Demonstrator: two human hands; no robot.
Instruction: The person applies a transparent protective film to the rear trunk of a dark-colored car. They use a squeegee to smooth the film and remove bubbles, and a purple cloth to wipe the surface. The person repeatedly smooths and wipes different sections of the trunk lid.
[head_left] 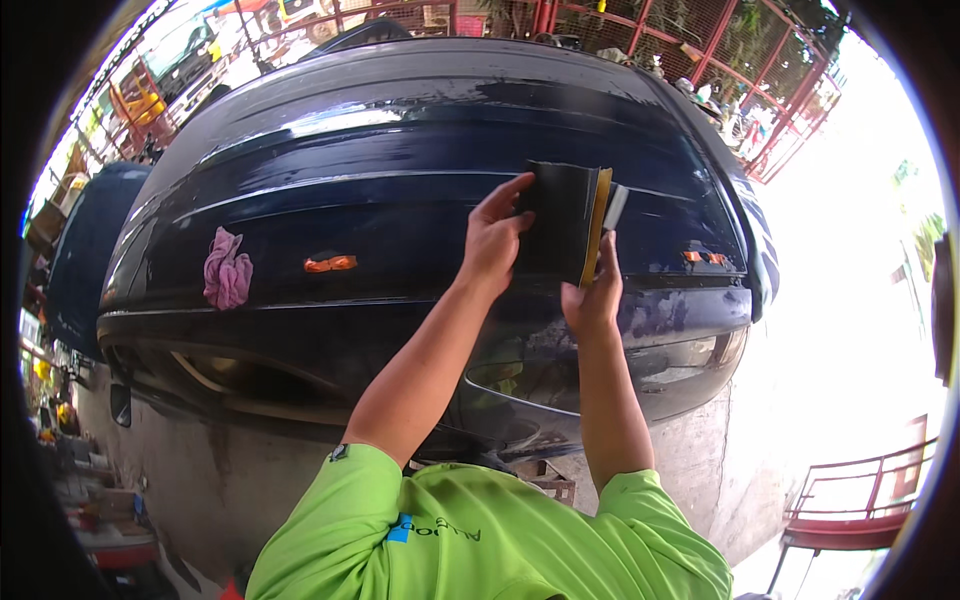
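Over the dark blue car roof [400,235], a dark, flat sheet with a yellow-brown edge [558,222], like sandpaper, is held up between my hands. My left hand [494,235] grips its left side, the thumb and fingers bent at the edge. Below the lower right corner, my right hand [594,290] is closed on the sheet's yellow-brown side. A slim light-grey piece [615,208] sticks up beside that edge, at the right fingers; its kind is unclear. Part of each hand's grip is hidden.
A crumpled pink cloth [228,268] lies on the roof at left, near an orange crumpled piece [330,263]. Another orange piece [704,257] is at the right. A red metal bench [850,530] stands lower right; red mesh fencing [715,60] stands behind the car.
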